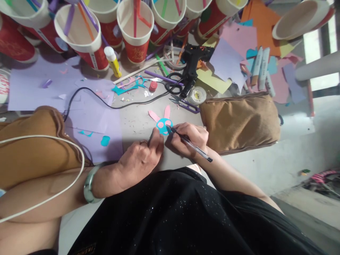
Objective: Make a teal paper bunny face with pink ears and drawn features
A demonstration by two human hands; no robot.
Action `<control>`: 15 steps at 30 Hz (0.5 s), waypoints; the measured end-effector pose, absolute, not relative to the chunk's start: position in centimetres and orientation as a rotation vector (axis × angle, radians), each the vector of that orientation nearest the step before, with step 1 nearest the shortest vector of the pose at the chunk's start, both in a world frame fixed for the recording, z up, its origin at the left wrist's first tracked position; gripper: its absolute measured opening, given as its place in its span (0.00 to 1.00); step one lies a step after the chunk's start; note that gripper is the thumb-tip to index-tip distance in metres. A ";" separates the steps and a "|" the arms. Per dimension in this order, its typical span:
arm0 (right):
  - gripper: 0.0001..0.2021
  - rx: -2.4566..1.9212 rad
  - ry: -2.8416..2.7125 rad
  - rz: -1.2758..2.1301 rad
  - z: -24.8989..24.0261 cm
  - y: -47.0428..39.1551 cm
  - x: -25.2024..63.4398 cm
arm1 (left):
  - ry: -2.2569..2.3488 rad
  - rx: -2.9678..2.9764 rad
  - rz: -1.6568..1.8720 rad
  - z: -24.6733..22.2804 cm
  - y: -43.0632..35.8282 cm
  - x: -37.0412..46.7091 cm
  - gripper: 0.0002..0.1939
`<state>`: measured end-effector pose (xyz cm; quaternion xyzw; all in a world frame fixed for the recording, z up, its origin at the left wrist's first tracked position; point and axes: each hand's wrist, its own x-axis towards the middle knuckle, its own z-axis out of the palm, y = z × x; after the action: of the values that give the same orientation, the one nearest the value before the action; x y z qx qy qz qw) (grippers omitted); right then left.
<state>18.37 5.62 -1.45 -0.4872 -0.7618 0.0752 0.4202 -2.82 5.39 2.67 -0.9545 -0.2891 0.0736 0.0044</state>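
Note:
A small paper rabbit face (160, 130) lies on the grey table. It is blue, with two long pink ears and pink ovals on the face. My right hand (190, 136) is closed around a clear ballpoint pen (195, 147), whose dark tip meets the face near the right pink oval. At the lower left edge of the face, my left hand (140, 156) has its fingers bent and close together, fingertips holding the paper down. A ring and a pale green bangle (90, 184) are on that hand and wrist.
Red paper cups (135, 49) with straws line the back. Scissors (174, 83), a black glue gun (195, 63), a tape roll (197, 95) and a glue stick (113, 62) lie ahead. Brown pouches (241, 122) flank my hands. A black cord (124, 106) and a white cable (79, 152) cross the view.

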 end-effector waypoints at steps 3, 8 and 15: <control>0.09 -1.232 -1.912 0.181 -1.5 5.7 18.4 | -0.895 -2.988 0.291 2.7 5.4 -2.9 0.28; 0.08 -1.222 -1.912 0.198 -1.5 5.8 18.4 | -0.945 -3.029 0.288 2.8 5.5 -2.9 0.29; 0.08 -1.254 -1.901 0.216 -1.6 5.7 18.4 | -0.929 -3.054 0.252 2.8 5.4 -2.9 0.28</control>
<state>18.37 5.69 -1.63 -0.4988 -0.7565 0.0859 0.4142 -2.87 5.43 2.75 -0.9533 -0.2901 0.0786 -0.0305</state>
